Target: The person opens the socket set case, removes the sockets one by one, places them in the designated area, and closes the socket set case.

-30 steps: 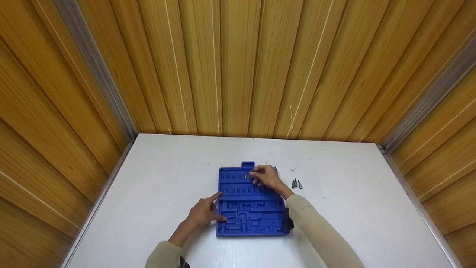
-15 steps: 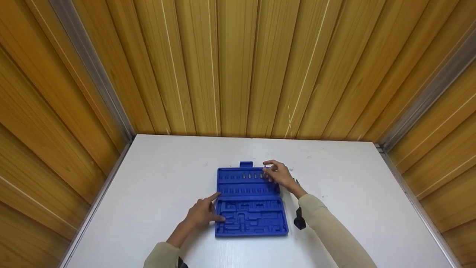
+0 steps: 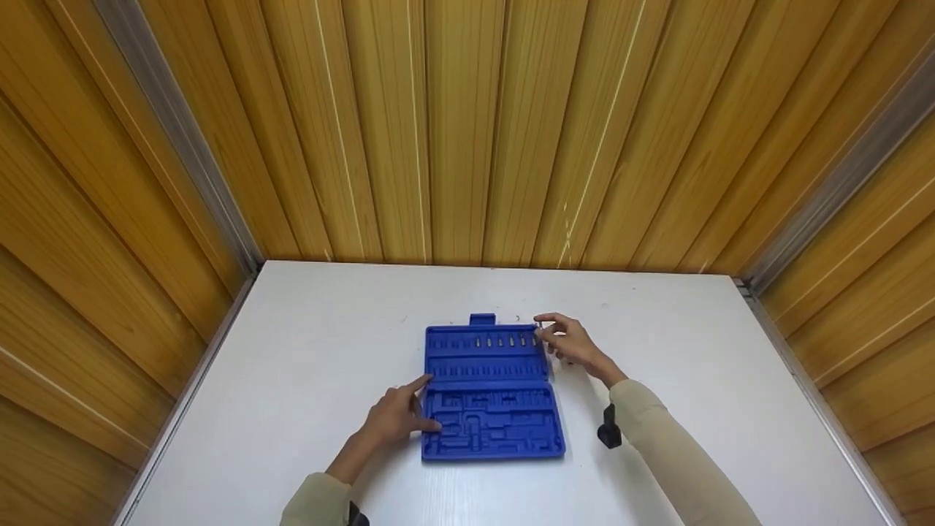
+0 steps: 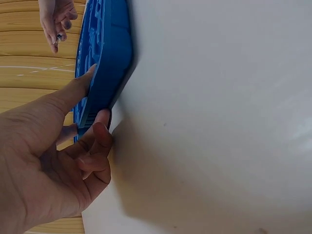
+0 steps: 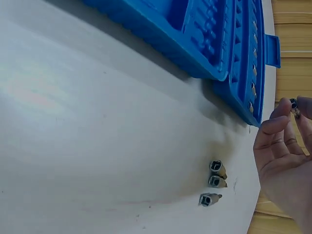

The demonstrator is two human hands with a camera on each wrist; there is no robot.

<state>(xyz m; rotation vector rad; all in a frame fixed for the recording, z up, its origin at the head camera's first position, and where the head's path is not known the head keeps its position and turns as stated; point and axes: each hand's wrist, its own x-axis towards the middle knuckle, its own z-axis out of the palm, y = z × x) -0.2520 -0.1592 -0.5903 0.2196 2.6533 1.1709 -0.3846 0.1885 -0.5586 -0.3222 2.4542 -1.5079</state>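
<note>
A blue plastic tool case (image 3: pixel 494 459) lies unfolded flat on the table, its recesses mostly bare. My left hand (image 3: pixel 392 418) grips its left edge, thumb (image 4: pixel 84 87) over the rim and other fingers low against the side. Just past the case's upper right corner, my right hand (image 3: pixel 577 345) pinches a small metal bit socket (image 5: pixel 294 106) between thumb and forefinger. Several similar bits (image 3: pixel 500 341) fill the right part of the top row. Three more bit sockets (image 5: pixel 218 168) lie on the table beside the case in the right wrist view; my right hand hides them in the head view.
The white table (image 3: pixel 329 329) runs back to a wood-patterned panel wall (image 3: pixel 467 146), with more panels at both sides. A latch tab (image 3: pixel 482 319) sticks out from the case's far edge. A dark wrist device (image 3: pixel 608 429) hangs at my right sleeve.
My right hand has moved rightward from over the middle of the top row to beyond the case's right edge, uncovering the row of bits. My left hand keeps its place on the edge.
</note>
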